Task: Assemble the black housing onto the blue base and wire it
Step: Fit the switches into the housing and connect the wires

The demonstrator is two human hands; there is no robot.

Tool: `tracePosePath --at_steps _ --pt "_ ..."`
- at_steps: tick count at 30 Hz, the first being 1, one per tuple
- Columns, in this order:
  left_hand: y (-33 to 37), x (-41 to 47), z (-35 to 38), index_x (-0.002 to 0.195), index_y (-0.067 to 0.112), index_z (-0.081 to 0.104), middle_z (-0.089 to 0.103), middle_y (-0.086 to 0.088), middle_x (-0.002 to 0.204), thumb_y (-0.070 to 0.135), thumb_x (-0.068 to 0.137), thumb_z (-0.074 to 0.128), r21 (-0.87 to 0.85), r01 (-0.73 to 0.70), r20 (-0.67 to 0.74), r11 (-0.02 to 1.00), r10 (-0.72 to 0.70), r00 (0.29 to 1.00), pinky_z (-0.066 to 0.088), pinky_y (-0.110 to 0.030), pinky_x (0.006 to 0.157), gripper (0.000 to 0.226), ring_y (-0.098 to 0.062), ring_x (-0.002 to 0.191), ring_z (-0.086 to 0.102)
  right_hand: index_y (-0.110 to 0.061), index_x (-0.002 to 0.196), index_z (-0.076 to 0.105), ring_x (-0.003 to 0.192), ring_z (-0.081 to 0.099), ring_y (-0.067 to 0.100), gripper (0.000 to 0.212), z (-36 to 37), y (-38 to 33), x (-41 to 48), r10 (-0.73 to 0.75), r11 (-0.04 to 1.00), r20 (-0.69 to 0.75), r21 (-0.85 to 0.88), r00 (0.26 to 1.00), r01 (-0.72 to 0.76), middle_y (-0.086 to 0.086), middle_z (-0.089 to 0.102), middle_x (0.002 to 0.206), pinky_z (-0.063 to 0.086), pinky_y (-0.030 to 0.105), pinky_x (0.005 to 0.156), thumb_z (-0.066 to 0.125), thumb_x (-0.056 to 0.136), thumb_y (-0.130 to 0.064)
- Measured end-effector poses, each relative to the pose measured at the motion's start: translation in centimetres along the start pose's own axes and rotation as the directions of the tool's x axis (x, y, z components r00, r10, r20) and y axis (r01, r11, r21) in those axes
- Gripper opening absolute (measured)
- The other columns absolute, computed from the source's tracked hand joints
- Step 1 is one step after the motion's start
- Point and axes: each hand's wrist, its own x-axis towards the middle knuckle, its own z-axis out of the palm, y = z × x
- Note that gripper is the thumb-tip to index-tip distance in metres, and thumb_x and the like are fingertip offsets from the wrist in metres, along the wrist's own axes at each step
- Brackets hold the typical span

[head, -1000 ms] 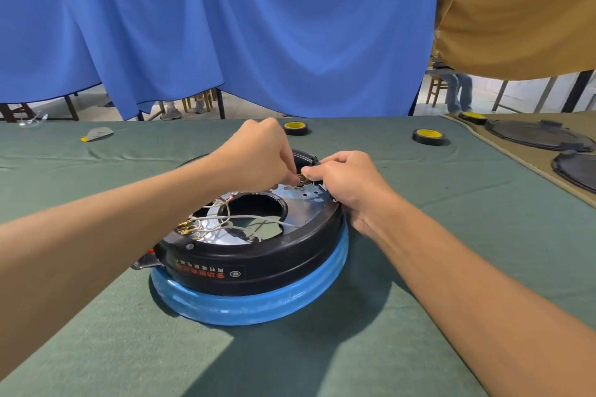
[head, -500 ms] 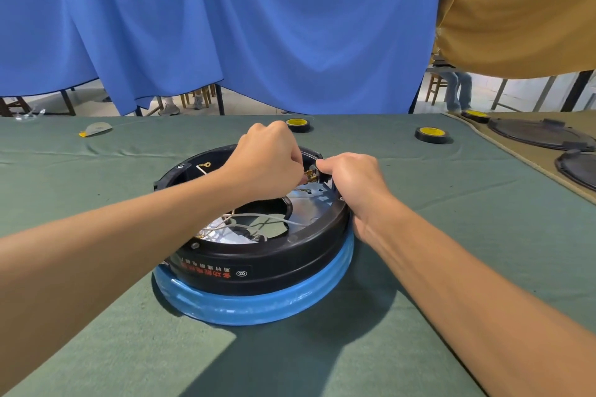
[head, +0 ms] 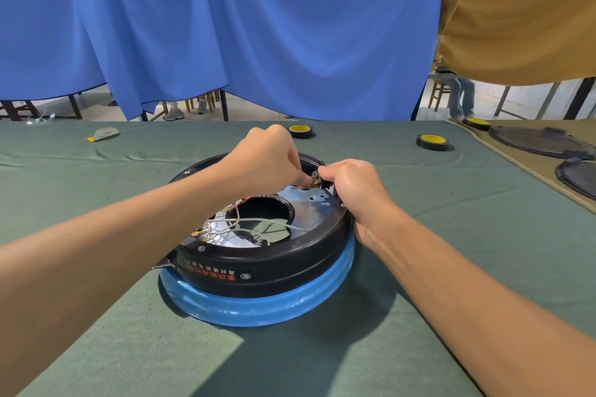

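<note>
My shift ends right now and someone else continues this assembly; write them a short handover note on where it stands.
Left hand: pinches the brass terminal at the housing's far rim.
Right hand: pinches the same terminal from the other side.
Things: black housing sits on the blue base on the green table; white wires lie loose across the central opening.
Done: housing seated on base.
Left: finish this terminal, then connect the loose wires.
</note>
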Motion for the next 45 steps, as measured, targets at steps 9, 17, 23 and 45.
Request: tracePosePath --at_steps 9,17,23,45 --pt "-4.7 -4.8 -1.6 0.088 0.014 0.074 0.072 -0.009 0.09 0.042 0.092 0.062 0.067 0.163 -0.438 0.984 -0.118 0.891 0.049 -0.039 0.079 0.031 -0.034 0.092 0.062 -0.008 0.072 0.063 0.092 0.065 0.035 0.013 -0.5 0.2 -0.2 0.008 0.998 -0.212 0.061 0.977 0.005 0.015 0.069 0.09 0.055 0.053 0.083 0.063 0.083 -0.014" --pt "-5.9 -5.7 1.8 0.136 0.004 0.048 0.051 -0.019 0.137 0.049 0.097 0.047 -0.487 0.268 -0.398 0.831 -0.485 0.779 0.033 -0.041 0.107 0.059 -0.034 0.129 0.043 -0.006 0.088 0.063 0.094 0.061 0.031 0.012 -0.2 -0.4 2.0 0.037 0.999 -0.313 0.037 0.949 -0.027 0.013 0.063 0.109 0.049 0.038 0.07 0.056 0.084 -0.014" --pt "-3.3 -7.0 6.2 0.151 0.016 0.025 0.007 -0.018 0.162 0.09 0.074 0.03 -0.235 0.106 -0.489 0.966 -0.212 0.846 0.004 -0.057 0.119 0.107 -0.03 0.15 0.0 -0.02 0.102 0.06 0.101 0.056 0.019 0.029 -2.2 1.0 1.6 -0.194 0.935 -0.054 -0.313 0.98 0.167 -0.003 0.063 0.107 0.046 0.039 0.09 0.049 0.094 -0.045" --pt "-5.3 -2.5 7.7 0.132 0.021 0.06 0.063 -0.002 0.121 0.049 0.089 0.058 0.504 -0.334 -0.445 0.797 0.571 0.69 0.036 -0.046 0.09 0.051 -0.024 0.112 0.057 -0.007 0.1 0.061 0.091 0.057 0.031 0.018 -8.7 5.2 2.4 -0.536 0.362 -0.014 -0.907 0.844 0.214 0.013 0.064 0.096 0.039 0.033 0.07 0.055 0.094 -0.023"
